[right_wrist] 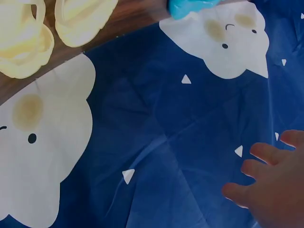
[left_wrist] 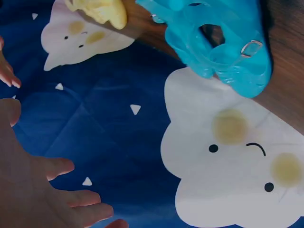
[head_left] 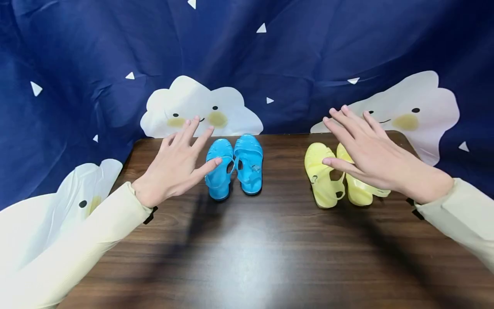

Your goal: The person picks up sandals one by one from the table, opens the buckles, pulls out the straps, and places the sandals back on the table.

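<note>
My left hand (head_left: 175, 165) is held up with its fingers spread, just left of a pair of blue sandals. The left blue sandal (head_left: 218, 167) is partly overlapped by my thumb; the right blue sandal (head_left: 248, 165) stands beside it, toe toward the back. On the other side, my right hand (head_left: 376, 159) hovers with straight fingers over a pair of yellow sandals. Its left yellow sandal (head_left: 323, 184) shows almost whole, while the right yellow sandal (head_left: 359, 194) is half hidden under my palm. Neither hand holds anything.
Both pairs stand near the back edge of a dark wooden table (head_left: 247, 244). Behind it hangs a navy cloth (head_left: 293, 56) printed with smiling white clouds (head_left: 200, 107) and small triangles. A gap of bare wood separates the blue pair from the yellow one.
</note>
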A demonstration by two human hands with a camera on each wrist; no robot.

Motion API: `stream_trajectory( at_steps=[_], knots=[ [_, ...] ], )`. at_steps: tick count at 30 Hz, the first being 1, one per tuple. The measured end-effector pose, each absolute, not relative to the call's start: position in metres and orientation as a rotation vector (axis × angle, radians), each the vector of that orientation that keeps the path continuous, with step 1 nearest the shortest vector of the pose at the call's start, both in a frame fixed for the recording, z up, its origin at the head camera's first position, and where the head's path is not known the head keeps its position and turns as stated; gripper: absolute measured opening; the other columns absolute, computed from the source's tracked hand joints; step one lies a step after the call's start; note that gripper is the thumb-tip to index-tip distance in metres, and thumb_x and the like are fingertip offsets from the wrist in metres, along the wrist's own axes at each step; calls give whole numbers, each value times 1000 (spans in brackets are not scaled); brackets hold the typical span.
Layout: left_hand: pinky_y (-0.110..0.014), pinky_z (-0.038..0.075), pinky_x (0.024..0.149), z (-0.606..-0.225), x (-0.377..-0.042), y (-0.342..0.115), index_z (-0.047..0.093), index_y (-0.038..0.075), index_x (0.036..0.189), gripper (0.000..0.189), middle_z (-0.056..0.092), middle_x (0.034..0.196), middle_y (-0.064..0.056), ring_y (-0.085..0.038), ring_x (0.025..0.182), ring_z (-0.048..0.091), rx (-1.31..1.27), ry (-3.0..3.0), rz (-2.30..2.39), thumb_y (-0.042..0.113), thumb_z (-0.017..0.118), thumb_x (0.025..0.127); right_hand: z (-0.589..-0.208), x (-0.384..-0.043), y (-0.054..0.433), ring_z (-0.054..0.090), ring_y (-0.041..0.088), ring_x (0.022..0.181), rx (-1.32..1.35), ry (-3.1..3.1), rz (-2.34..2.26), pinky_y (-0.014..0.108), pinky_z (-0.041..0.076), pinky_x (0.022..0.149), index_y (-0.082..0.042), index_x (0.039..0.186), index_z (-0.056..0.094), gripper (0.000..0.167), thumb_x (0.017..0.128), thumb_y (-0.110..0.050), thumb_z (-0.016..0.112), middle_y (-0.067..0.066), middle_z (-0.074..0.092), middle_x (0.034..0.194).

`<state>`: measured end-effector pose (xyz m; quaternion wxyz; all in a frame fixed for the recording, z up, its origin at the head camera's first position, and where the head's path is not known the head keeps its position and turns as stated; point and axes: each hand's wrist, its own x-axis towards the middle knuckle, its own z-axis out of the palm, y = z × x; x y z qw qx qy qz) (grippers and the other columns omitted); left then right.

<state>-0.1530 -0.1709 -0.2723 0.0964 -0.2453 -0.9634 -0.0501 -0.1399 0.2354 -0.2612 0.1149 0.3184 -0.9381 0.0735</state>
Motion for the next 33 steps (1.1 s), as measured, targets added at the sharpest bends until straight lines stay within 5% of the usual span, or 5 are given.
stream_trajectory(
  at_steps=[13, 21, 27, 33],
  knots=[
    [-60, 27, 108, -271, -158, -146, 29, 21, 152, 70, 16, 161, -6, -27, 147, 21, -722, -2733, -485, 61, 39, 95, -246, -130, 251, 15, 33, 149, 872, -2633, 395, 57, 6, 119, -5, 150, 29, 75, 93, -44, 60, 19, 29, 156],
    [-51, 31, 113, -289, -163, -109, 34, 17, 149, 63, 26, 157, -7, -28, 142, 33, -706, -2596, -830, 53, 42, 98, -244, -122, 261, 36, 45, 134, 775, -2485, 519, 65, 23, 107, -4, 145, 39, 71, 91, -42, 64, 27, 43, 141],
    [-37, 36, 111, -301, -166, -76, 40, 12, 145, 54, 35, 151, -6, -18, 137, 39, -704, -2509, -1114, 43, 42, 101, -249, -119, 270, 41, 49, 124, 762, -2365, 573, 53, 28, 110, 1, 141, 44, 78, 92, -59, 52, 31, 48, 134],
    [-30, 43, 100, -316, -164, -41, 51, 10, 137, 42, 52, 134, -7, -17, 121, 50, -654, -2421, -1397, 31, 48, 101, -261, -113, 277, 48, 45, 117, 616, -2217, 627, 26, 30, 109, 7, 128, 55, 82, 90, -65, 48, 31, 56, 123]
  ],
)
